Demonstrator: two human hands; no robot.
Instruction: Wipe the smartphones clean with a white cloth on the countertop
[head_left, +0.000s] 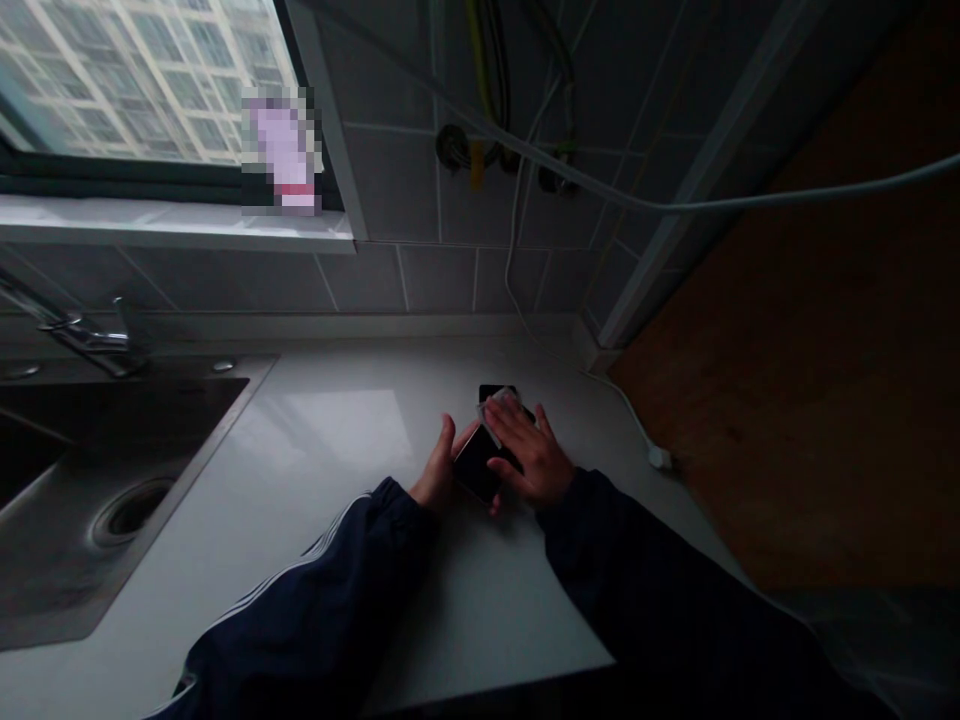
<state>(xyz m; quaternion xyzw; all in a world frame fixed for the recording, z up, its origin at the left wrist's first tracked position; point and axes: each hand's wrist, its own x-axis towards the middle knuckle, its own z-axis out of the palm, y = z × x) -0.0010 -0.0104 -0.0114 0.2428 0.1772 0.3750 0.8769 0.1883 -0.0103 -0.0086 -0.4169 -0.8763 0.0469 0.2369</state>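
Note:
Over the counter, my left hand is wrapped round a flat black smartphone from beneath, its thumb up beside the edge. Across the phone's upper part my right hand lies with fingers extended, pressing a thin pale wipe against it. My right thumb rests over the dark screen. Just beyond the wipe, a second flat black object shows in part on the counter; its kind is unclear, as my fingers and the wipe cover the rest.
On the left a steel sink with a chrome faucet is set into the white counter. A white cable with a plug lies at the right, beside a brown wooden panel. Another cable hangs across the upper view.

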